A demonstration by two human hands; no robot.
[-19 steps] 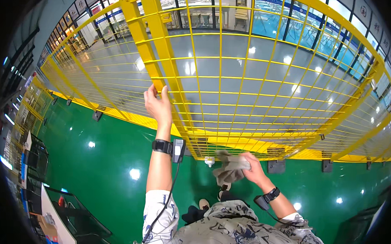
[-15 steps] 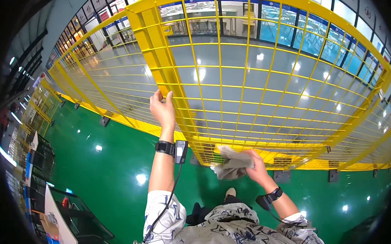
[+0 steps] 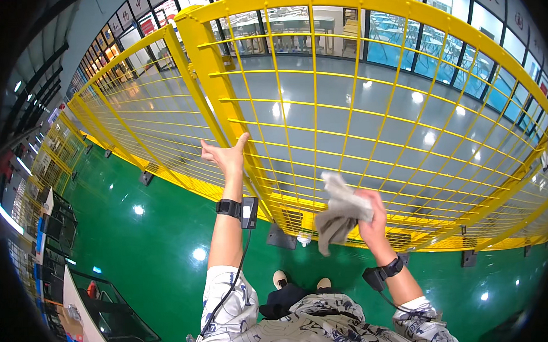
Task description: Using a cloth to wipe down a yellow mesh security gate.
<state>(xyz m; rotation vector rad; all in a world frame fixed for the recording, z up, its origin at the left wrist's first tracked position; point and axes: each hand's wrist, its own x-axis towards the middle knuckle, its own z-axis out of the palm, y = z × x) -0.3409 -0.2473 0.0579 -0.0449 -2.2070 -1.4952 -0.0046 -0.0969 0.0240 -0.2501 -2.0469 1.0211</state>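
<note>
My left hand (image 3: 228, 157) is at a yellow fence post (image 3: 223, 91), thumb and fingers spread in a V, with the thumb against or very close to the post. Whether it presses on the metal I cannot tell. To the right, my right hand (image 3: 375, 219) grips a crumpled grey cloth (image 3: 339, 211), which hangs in front of the lower part of a yellow wire mesh panel (image 3: 344, 117). Both wrists wear black straps with small boxes and cables.
Another yellow mesh panel (image 3: 145, 106) runs off to the left. Dark foot plates (image 3: 281, 237) hold the fence to the green floor (image 3: 161, 235). A small whitish object (image 3: 303, 239) lies by the fence base. At the lower left stands a white-edged table (image 3: 86, 316) beside black frames.
My right hand has lifted the cloth up and to the right. My left hand's fingers have spread wider. A gap now shows between the post and the left panel, and both shoes are visible.
</note>
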